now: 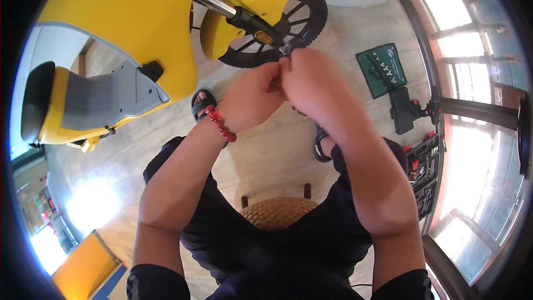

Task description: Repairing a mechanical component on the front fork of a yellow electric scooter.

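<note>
Both hands are up front at the wheel, pressed together just below the lower end of the fork. Left hand (252,90) reaches in from lower left, right hand (308,73) from lower right. Fingers on both look curled inward, but the backs of the hands and wrists hide what's between them. Can't tell if either one grips anything.

Key relation: small grey metal piece (285,49) sits straight ahead of the knuckles, by the hub side of the front wheel (282,26). Right hand is nearer, its knuckles right up beside the piece; left hand sits lower and a bit farther back. Too small and blurred to say if it's a wheel fitting or a tool end, or to read its long axis with confidence. Contact with the right hand also unclear.

Fork leg (242,20) is the clear axis: slants from upper left down to the right, ending near that metal piece, orange reflector (264,38) on its lower end. So the fork comes in from the left hand's side, tyre beyond.

Green tool pouch (383,70) lies open on the floor, off to the right, well apart from both hands; right arm is the nearer one.
</note>
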Demonstrator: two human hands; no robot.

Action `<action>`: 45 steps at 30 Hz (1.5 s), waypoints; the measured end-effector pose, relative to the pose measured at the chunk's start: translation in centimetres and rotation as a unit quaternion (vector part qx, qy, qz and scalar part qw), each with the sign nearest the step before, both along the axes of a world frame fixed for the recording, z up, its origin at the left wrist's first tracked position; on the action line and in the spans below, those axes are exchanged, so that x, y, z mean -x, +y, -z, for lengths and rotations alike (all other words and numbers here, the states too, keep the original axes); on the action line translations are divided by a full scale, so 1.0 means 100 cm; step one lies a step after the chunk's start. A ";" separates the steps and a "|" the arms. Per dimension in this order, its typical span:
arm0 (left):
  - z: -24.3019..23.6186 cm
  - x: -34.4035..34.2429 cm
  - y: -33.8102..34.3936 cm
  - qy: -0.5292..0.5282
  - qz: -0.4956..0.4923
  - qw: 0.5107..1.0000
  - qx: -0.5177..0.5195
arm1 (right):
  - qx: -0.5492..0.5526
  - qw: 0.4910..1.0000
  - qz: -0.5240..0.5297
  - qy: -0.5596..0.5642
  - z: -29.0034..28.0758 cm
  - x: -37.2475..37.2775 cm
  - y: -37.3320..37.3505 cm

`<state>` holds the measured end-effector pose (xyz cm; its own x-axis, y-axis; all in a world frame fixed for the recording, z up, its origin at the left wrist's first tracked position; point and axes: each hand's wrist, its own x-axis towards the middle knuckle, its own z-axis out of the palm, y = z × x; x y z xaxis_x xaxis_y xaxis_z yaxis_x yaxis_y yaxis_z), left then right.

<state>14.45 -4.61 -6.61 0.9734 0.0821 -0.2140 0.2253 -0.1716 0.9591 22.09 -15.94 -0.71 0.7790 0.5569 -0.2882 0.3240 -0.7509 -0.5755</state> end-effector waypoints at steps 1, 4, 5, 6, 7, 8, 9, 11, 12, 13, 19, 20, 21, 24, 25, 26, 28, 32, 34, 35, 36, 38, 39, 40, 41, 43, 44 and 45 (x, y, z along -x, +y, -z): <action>0.005 -0.001 0.000 0.002 0.002 1.000 -0.004 | -0.003 0.997 -0.044 -0.066 0.010 0.003 0.000; 0.002 -0.004 0.005 0.021 0.047 0.998 -0.039 | 0.015 0.994 -0.076 -0.071 0.017 0.003 -0.004; -0.001 -0.005 0.008 0.039 0.089 0.993 -0.069 | 0.014 0.995 -0.075 -0.072 0.018 0.004 -0.007; -0.001 -0.005 0.010 0.037 0.090 0.993 -0.072 | 0.023 0.993 -0.098 -0.055 0.018 0.005 -0.009; 0.000 -0.002 0.012 0.051 0.099 0.988 -0.102 | 0.032 0.991 -0.120 -0.038 0.019 0.006 -0.012; 0.002 0.000 0.013 0.066 0.108 0.983 -0.132 | 0.030 0.992 -0.118 -0.041 0.022 0.009 -0.015; 0.004 0.003 0.013 0.066 0.108 0.982 -0.137 | 0.028 0.988 -0.150 -0.027 0.024 0.013 -0.017; 0.007 0.008 0.015 0.054 0.073 0.996 0.010 | 0.022 0.983 -0.181 -0.015 0.023 0.017 -0.018; 0.006 0.007 0.012 0.054 0.075 0.996 0.009 | 0.021 0.984 -0.176 -0.008 0.020 0.017 -0.019; 0.004 0.006 0.010 0.036 0.064 0.996 0.043 | 0.020 0.985 -0.171 -0.002 0.017 0.017 -0.019; -0.025 -0.011 0.006 0.007 -0.014 0.988 0.156 | -0.048 0.995 -0.085 0.001 0.003 -0.001 -0.007; -0.029 -0.013 0.006 -0.008 -0.030 0.984 0.173 | -0.049 0.995 -0.088 -0.001 0.002 -0.002 -0.006; -0.031 -0.015 0.005 -0.007 -0.031 0.985 0.172 | -0.053 0.995 -0.084 -0.018 0.005 -0.004 -0.007; -0.033 -0.018 0.005 0.036 -0.080 0.967 0.240 | -0.043 0.993 -0.097 -0.048 0.012 -0.007 -0.011; -0.031 -0.018 0.006 0.049 -0.092 0.963 0.248 | -0.029 0.991 -0.112 -0.060 0.013 -0.007 -0.012; -0.030 -0.018 0.007 0.062 -0.104 0.959 0.256 | -0.031 0.991 -0.115 -0.059 0.013 -0.008 -0.012; -0.027 -0.019 0.006 0.060 -0.114 0.960 0.250 | -0.004 0.992 -0.118 -0.039 0.012 -0.008 -0.010; -0.019 -0.019 0.007 0.057 -0.137 0.968 0.202 | -0.012 0.991 -0.129 -0.030 0.013 -0.009 -0.005; -0.016 -0.020 0.007 0.058 -0.139 0.974 0.169 | -0.004 0.994 -0.108 -0.016 0.010 -0.007 -0.003; -0.015 -0.021 0.007 0.058 -0.131 0.980 0.140 | -0.009 0.993 -0.117 -0.013 0.011 -0.007 -0.003; -0.015 -0.022 0.008 0.058 -0.139 0.979 0.138 | -0.009 0.993 -0.118 -0.023 0.013 -0.007 -0.004; -0.016 -0.021 0.008 0.067 -0.120 0.984 0.110 | -0.012 0.992 -0.125 -0.032 0.017 -0.008 -0.004; -0.019 -0.021 0.007 0.064 -0.124 0.985 0.105 | -0.010 0.993 -0.119 -0.019 0.019 -0.009 -0.005; -0.018 -0.021 0.007 0.063 -0.129 0.984 0.105 | -0.008 0.994 -0.112 -0.006 0.021 -0.010 -0.005; -0.016 -0.020 0.008 0.066 -0.121 0.985 0.103 | -0.008 0.993 -0.116 -0.006 0.023 -0.010 -0.007; -0.017 -0.017 0.010 0.067 -0.117 0.986 0.098 | -0.010 0.990 -0.134 -0.033 0.025 -0.010 -0.008; -0.017 -0.015 0.011 0.046 -0.129 0.988 0.070 | -0.012 0.990 -0.137 -0.034 0.023 -0.010 -0.006; -0.020 -0.014 0.011 0.024 -0.140 0.989 0.043 | 0.020 0.991 -0.128 -0.026 0.019 -0.010 -0.005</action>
